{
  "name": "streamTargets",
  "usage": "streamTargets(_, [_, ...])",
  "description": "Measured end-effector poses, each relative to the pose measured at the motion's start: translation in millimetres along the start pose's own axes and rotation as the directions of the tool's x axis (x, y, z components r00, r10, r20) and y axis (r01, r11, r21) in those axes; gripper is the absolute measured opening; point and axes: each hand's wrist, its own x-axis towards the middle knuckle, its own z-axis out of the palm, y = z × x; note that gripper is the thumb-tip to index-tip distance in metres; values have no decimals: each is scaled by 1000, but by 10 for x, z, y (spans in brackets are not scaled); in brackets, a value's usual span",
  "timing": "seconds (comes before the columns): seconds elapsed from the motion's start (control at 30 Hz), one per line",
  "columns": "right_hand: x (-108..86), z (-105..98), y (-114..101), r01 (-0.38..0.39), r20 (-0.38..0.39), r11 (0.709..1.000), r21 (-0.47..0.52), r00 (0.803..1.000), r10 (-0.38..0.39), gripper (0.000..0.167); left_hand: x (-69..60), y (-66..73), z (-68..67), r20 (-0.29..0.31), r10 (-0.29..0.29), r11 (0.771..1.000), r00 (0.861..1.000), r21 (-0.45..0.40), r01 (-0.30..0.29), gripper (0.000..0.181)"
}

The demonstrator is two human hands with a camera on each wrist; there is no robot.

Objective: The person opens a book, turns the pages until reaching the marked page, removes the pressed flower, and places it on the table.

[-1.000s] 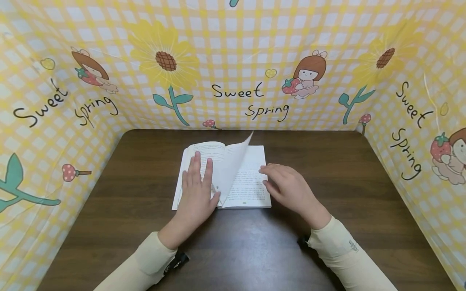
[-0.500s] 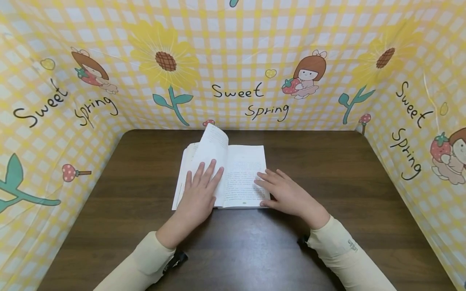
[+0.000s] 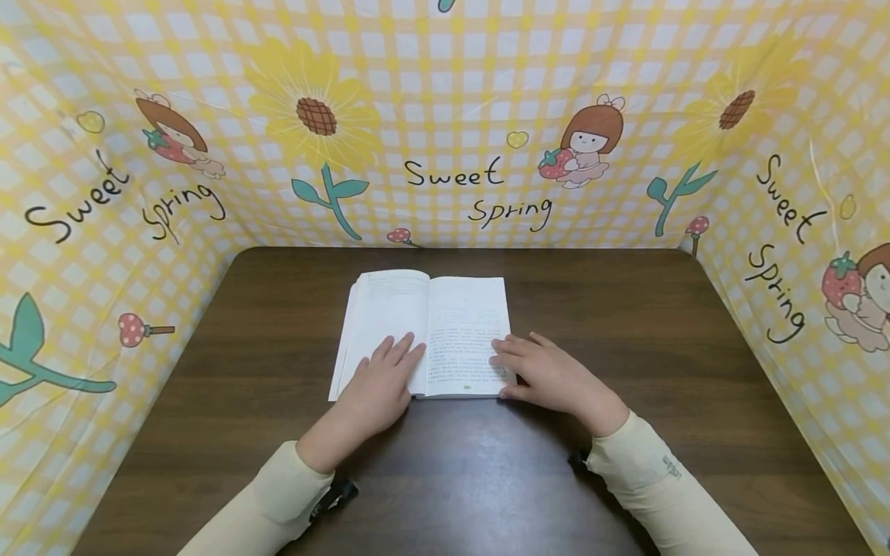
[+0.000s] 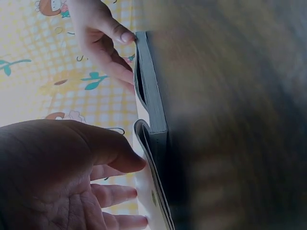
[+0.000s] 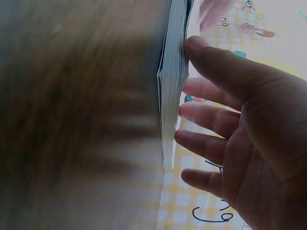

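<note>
An open book (image 3: 464, 305) lies flat on the dark wooden table, printed text on its right page and a mostly blank left page with faint lines at the top. On the lower part of the left page rests my left hand (image 3: 375, 386), fingers spread and pointing away from me. My right hand (image 3: 552, 378) lies at the right page's outer edge, its fingertips touching the paper. In the left wrist view, the thumb of the left hand (image 4: 72, 172) touches the page near the fold. Seen from the right wrist, the book's page edges (image 5: 172, 96) stand beside the right hand (image 5: 240, 129), which grips nothing.
The wooden table (image 3: 626, 309) extends around the book on all sides. A yellow checked cloth (image 3: 445, 93) with printed flowers and figures walls the table at the back and both sides. A dark wrist strap (image 3: 334, 498) shows beneath the left sleeve.
A page that stood raised over the right half has swung left and now lies flat under my left hand. That hand has drawn lower; my right hand has come onto the right page's edge.
</note>
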Motion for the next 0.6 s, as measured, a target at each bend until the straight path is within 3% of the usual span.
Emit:
streamTargets(0.2, [-1,-12,21,15,21,1000,-6,1000,-15,63,6,-23,24,26,-32,999,999,-17,32,56])
streamTargets(0.33, [-7,-24,37,34,28,999,-13,999,-34,56,11,-38,35,17,-38,999,999,-31,39,54])
streamTargets(0.6, [-35,-76,29,171,-34,979,-111,984,-176,16,7,-18,18,-6,-44,998,999,-51,44,51])
